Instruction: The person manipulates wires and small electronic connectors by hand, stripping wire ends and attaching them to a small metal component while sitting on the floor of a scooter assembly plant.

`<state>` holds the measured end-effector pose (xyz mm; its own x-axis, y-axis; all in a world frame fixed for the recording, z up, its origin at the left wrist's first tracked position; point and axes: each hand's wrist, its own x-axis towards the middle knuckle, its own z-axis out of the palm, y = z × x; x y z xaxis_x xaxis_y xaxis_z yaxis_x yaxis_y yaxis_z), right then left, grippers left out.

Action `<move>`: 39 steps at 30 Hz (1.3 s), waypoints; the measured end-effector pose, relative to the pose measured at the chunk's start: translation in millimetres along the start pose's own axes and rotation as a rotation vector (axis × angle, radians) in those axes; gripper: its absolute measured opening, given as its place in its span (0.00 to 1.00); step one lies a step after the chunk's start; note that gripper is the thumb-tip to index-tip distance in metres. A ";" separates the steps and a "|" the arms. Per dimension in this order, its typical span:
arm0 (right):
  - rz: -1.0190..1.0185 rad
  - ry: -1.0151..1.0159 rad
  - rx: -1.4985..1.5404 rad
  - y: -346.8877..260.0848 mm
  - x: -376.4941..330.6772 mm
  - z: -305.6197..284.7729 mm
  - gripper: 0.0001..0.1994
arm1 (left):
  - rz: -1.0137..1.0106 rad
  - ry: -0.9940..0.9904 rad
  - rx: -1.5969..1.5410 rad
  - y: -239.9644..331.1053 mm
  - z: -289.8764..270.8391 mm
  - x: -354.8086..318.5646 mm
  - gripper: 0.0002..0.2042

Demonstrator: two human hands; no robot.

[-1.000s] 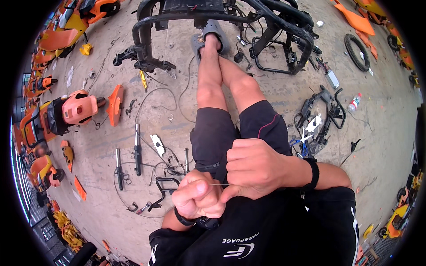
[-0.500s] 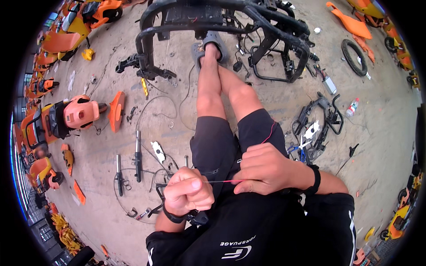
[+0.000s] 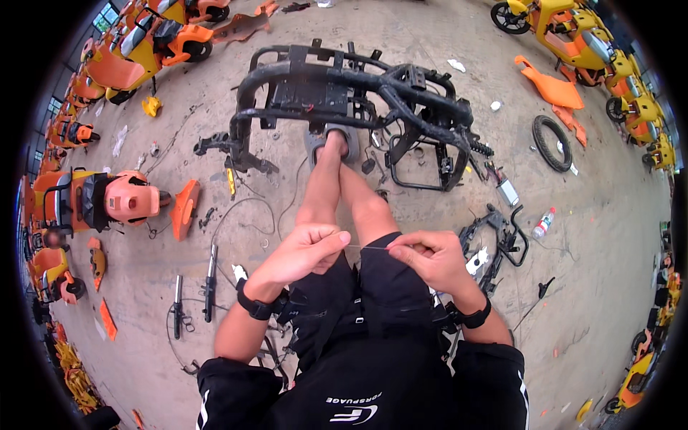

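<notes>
A thin wire (image 3: 368,247) is stretched nearly level between my two hands, above my lap. Its visible span looks pale and bare, with a hint of red beside the right fingertips. My left hand (image 3: 309,252) is closed round one end, thumb pressed on the curled fingers. At the other end my right hand (image 3: 434,259) pinches the wire between thumb and forefinger. Whatever length lies inside either fist is hidden. Beyond my outstretched legs stands a black tubular scooter frame (image 3: 358,93), touched by neither hand.
Two fork tubes (image 3: 210,283) and loose cables lie on the floor at left. At right are black metal brackets (image 3: 512,236), a bottle (image 3: 544,223), a silver box (image 3: 508,191) and a tyre (image 3: 552,143). Orange panels (image 3: 550,86) and parked scooters (image 3: 136,57) surround the area.
Both hands have moved forward, away from my body, still holding the wire taut. The red length and loose red tail at the right hand no longer show. More of the frame is in view.
</notes>
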<state>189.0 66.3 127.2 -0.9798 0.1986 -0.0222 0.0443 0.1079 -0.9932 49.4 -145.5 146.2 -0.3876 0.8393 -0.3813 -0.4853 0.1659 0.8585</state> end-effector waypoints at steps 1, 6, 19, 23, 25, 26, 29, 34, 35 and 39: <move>0.017 0.032 0.002 1.6 3.8 -5.1 0.07 | 0.023 0.028 0.105 1.4 -3.2 4.5 0.19; 0.070 0.125 0.019 -4.5 14.8 -28.9 0.08 | 0.126 0.304 0.316 19.0 -21.8 9.5 0.16; 0.017 -0.004 -0.108 1.4 41.3 -52.8 0.07 | 0.573 0.070 0.861 -1.7 24.7 71.6 0.05; 0.063 0.000 -0.017 3.7 63.3 -51.8 0.08 | 0.584 0.146 0.814 13.7 17.6 88.7 0.07; 0.018 0.004 0.022 4.6 81.4 -43.9 0.09 | 0.588 0.170 0.810 15.0 13.8 103.0 0.06; -0.008 0.002 -0.077 4.4 89.8 -44.3 0.09 | 0.593 0.180 0.809 16.2 11.2 110.6 0.06; -0.152 0.029 -0.235 18.1 118.8 -48.3 0.09 | 0.606 0.243 0.866 22.5 1.2 129.2 0.06; -0.209 0.202 -0.315 41.9 160.2 -61.9 0.09 | 0.663 0.520 0.985 16.0 -24.7 175.9 0.07; -0.195 0.251 -0.282 46.4 167.7 -61.3 0.09 | 0.681 0.582 0.988 18.5 -27.1 183.8 0.08; -0.192 0.389 -0.231 53.3 188.4 -54.4 0.10 | 0.651 0.747 0.881 23.9 -29.3 198.4 0.10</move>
<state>17.4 162.5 76.3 -0.8313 0.4982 0.2464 -0.0445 0.3822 -0.9230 -62.0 9.9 80.9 -0.8268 0.4555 0.3300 0.5103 0.3606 0.7807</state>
